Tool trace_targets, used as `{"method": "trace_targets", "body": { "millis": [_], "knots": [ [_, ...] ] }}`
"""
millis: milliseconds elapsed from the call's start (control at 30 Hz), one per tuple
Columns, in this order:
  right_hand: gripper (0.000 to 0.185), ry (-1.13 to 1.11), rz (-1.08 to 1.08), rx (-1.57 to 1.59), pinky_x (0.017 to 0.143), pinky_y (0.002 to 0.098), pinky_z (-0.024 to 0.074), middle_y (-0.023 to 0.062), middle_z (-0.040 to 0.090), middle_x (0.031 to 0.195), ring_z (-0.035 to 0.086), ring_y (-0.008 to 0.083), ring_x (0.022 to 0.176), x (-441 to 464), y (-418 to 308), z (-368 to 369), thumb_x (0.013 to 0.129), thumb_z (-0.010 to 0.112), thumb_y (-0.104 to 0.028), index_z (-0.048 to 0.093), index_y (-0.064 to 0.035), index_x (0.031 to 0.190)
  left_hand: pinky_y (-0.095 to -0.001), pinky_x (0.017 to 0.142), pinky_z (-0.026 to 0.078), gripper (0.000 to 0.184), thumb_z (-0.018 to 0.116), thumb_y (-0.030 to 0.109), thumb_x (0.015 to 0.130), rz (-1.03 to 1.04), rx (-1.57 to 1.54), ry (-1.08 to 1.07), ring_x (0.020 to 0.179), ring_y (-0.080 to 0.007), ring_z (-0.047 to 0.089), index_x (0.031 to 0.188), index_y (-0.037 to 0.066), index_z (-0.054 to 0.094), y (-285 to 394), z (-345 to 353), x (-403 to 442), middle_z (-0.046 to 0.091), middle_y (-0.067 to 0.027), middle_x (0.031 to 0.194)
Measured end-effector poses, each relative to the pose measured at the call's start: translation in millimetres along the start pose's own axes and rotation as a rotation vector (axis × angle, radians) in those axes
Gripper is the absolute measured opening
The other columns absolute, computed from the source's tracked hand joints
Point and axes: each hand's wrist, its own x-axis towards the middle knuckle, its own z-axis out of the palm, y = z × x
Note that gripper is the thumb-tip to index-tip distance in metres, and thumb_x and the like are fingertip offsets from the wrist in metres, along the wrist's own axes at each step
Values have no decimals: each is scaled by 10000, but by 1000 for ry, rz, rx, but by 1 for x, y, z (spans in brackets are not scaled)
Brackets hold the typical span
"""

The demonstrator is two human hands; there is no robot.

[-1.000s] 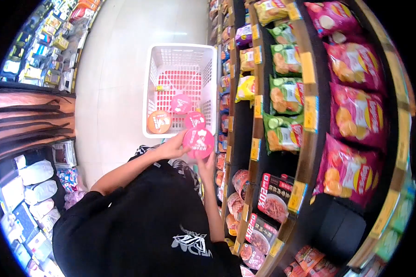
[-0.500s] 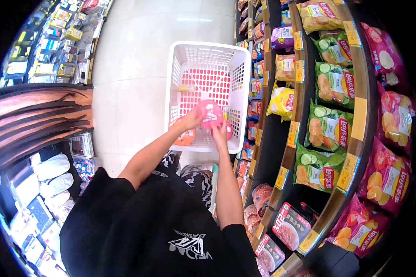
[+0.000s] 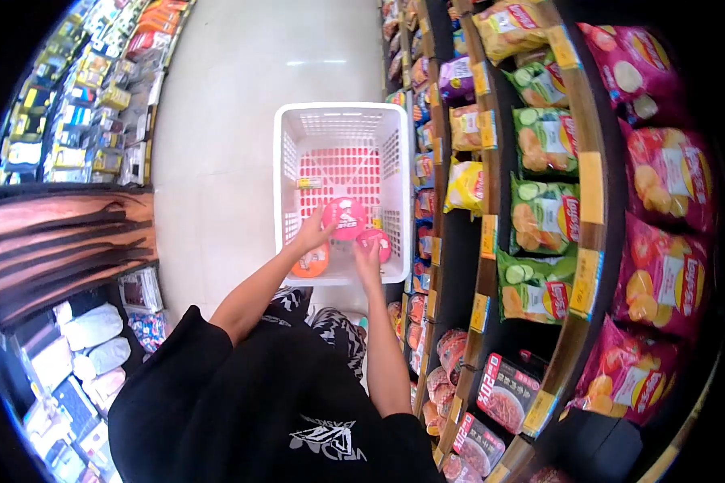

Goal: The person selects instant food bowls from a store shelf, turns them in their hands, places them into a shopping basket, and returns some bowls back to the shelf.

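Observation:
In the white plastic basket (image 3: 283, 173) lie several round tubs with printed lids. My left hand (image 3: 316, 229) grips the left edge of a pink round tub (image 3: 347, 216), its fingers curled against the side. Below and to the right, a second pink round tub (image 3: 378, 244) is tilted in the basket, and my right hand (image 3: 368, 262) is closed on its near edge. An orange round tub (image 3: 312, 262) sits in the near left corner, partly beneath my left wrist. A small yellow-and-white item (image 3: 308, 183) lies farther back on the basket floor.
Shelves of chip bags (image 3: 545, 225) run along the right, close to the basket. Boxed noodles (image 3: 507, 394) stand at the lower right. Small packaged goods (image 3: 97, 105) hang on the left, above white bundles (image 3: 97, 328). The tiled floor (image 3: 217, 121) lies between.
Both hands were together on one pink tub. My right hand has come off it and moved down to the other pink tub. The view has shifted, with the basket lower and further left.

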Motion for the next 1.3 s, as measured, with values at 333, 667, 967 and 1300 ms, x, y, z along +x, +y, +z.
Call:
{"method": "trace_targets", "body": {
  "millis": [333,667,967,1300],
  "knots": [
    [640,248,27,161,1072,363,383,182,473,1384,474,248,1288,-204,-52,-101,962,606,-151,261,-48,1491,-422,1104,358,661,727,214,838,527,19,233,1339,-371,418,1376,-17,422,83,-4,-76,415,-210,1455],
    [602,548,-203,-74,1040,413,401,181,531,1326,518,289,1234,-339,-148,-171,927,631,-148,348,-5,1439,-452,1022,435,655,731,427,833,1097,-363,-502,1212,-364,559,1295,14,520,297,19,-275,554,-234,1313],
    [626,1022,-268,-158,1037,421,408,188,608,1242,573,306,1188,-504,-175,-233,844,696,-83,418,19,1397,-385,998,475,662,821,188,743,1362,-460,-1097,1222,-320,561,1302,-2,522,406,91,-390,548,-176,1348],
    [635,1356,-674,-271,1067,402,380,214,537,1307,527,292,1226,-592,-239,-336,890,631,-87,335,29,1439,-364,878,503,617,801,357,787,1466,-601,-1126,1033,-270,637,1226,6,548,574,197,-460,632,-159,1137]
  ]
}}
